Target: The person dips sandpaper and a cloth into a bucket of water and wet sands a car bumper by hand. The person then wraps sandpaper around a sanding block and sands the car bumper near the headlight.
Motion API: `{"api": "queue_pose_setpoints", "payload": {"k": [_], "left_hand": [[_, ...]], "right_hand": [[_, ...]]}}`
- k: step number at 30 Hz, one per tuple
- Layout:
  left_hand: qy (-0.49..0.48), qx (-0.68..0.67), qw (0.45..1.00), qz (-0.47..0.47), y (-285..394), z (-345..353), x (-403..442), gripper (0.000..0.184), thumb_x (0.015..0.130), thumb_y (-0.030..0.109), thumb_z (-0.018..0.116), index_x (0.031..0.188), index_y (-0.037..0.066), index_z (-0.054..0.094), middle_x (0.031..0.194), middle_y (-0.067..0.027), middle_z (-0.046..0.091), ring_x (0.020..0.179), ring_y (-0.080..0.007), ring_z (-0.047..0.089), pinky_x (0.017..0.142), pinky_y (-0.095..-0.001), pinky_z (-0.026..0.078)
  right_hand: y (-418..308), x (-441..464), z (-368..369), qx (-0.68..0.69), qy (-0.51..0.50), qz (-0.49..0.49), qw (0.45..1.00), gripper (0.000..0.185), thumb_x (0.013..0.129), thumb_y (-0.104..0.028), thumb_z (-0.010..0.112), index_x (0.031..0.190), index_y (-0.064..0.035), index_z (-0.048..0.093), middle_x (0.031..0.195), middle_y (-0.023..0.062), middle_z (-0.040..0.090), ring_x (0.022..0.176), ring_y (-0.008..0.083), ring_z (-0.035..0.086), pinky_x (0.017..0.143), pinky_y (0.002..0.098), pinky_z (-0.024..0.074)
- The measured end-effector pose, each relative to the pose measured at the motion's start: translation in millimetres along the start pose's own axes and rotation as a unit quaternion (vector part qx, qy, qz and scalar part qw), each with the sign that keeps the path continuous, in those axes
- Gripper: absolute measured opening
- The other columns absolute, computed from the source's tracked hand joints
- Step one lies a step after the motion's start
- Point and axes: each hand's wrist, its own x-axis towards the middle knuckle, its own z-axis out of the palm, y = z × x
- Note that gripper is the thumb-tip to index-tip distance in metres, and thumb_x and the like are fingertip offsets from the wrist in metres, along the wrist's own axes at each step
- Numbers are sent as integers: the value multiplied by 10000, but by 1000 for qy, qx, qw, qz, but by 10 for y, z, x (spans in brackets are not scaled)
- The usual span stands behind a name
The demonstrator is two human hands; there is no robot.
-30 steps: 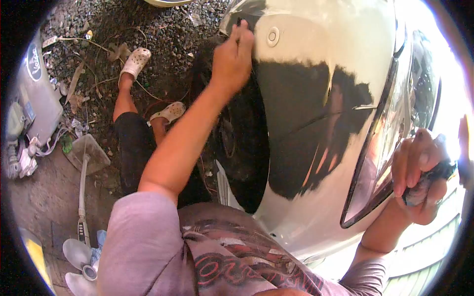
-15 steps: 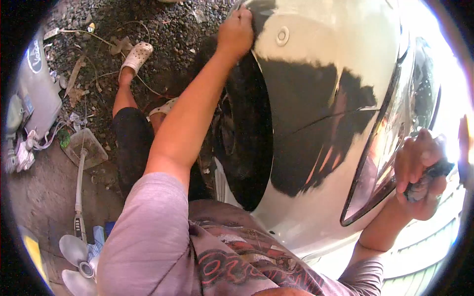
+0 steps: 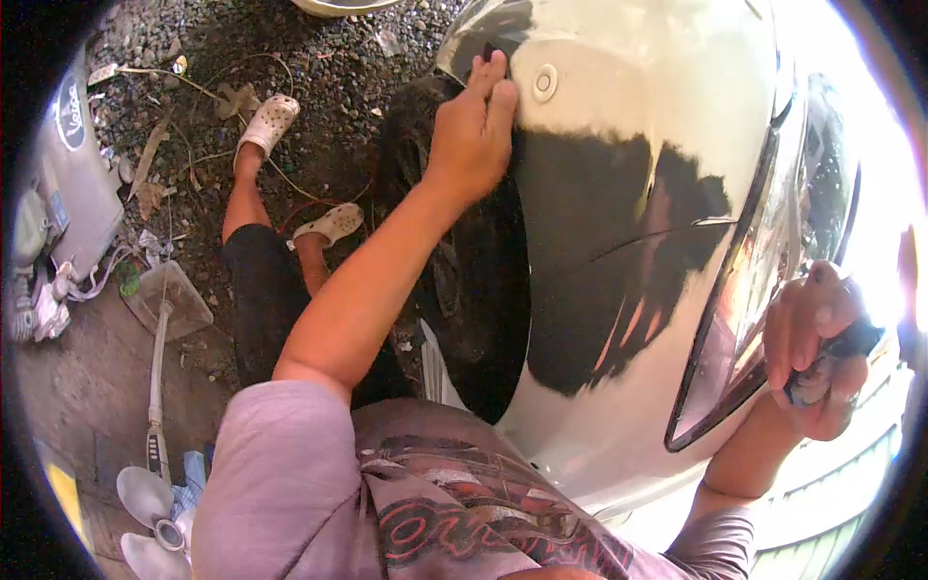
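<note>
Charcoal-coloured sliver (image 3: 492,49), at the fingertips of my left hand (image 3: 472,135); too small to tell whether it is held or is part of the surface behind. Left fingers: bent, close together, by the upper wheel-arch edge; grip, cannot tell. Right hand (image 3: 797,324): fingers curled around a crumpled blue-grey wad (image 3: 808,385), raised beside the glossy lamp (image 3: 713,387).

Step in hand, by my judgement: surface work by touch along the arch edge, left hand acting, right hand keeping the wad. A further pass calls for light, even fingertip pressure that follows the curve, with the wad kept off the panel until wanted.

Car body panel (image 3: 628,77), cream, one: directly before me, reaching beyond the left hand. Dark patch (image 3: 599,222), one: ragged-edged, across the panel below the round fitting (image 3: 545,83); a thin seam runs through it. Tyre (image 3: 503,319), black, one: just under the arch, beside my left forearm.

Edges: arch lip close to the left knuckles, a possible snag; dark lamp trim near the right wrist. Open room: over the gravel (image 3: 329,87), on the far side of the tyre from the panel. Lower, well apart from the hands: pale clogs (image 3: 271,121), a long-handled tray (image 3: 188,300), fan blades (image 3: 145,495).
</note>
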Motion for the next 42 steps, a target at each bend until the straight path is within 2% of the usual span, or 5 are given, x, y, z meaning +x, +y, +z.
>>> {"api": "queue_pose_setpoints", "payload": {"k": [23,25,29,36,42], "left_hand": [[-2,-45,998,40,140,7,87,485,1094,315,492,1466,12,561,1483,-283,544,1467,-380,452,1185,-411,379],[-39,-72,997,-14,186,24,399,564,1108,444,426,1495,55,554,1526,-246,531,1451,-310,495,1179,-337,370],[64,3,989,134,21,74,47,515,1103,427,449,1485,107,581,1400,-232,648,1293,-346,634,1081,-373,465],[-4,92,994,60,-51,-90,388,497,1090,405,461,1444,87,606,1317,-266,663,1223,-416,645,1028,-444,513],[22,161,985,-50,-398,-574,-34,487,1076,404,489,1341,32,658,1142,-283,724,1030,-426,718,978,-492,534]], "right_hand": [[13,109,84,-53,-27,-10,998,404,1049,-386,605,1187,-19,506,847,22,511,578,66,472,479,165,360],[23,110,87,-72,-12,-27,997,422,1048,-394,608,1202,-17,497,843,22,512,573,67,470,480,163,360],[2,115,69,-50,-52,-23,997,439,1053,-401,586,1237,-13,490,844,19,515,566,69,457,497,162,349],[-40,125,-3,-59,-28,-29,997,407,1050,-373,569,1217,-7,509,840,25,496,608,69,470,530,170,369],[7,121,135,-224,90,-8,970,727,987,-425,661,1525,-18,390,1299,244,524,664,48,490,511,130,384]]}}
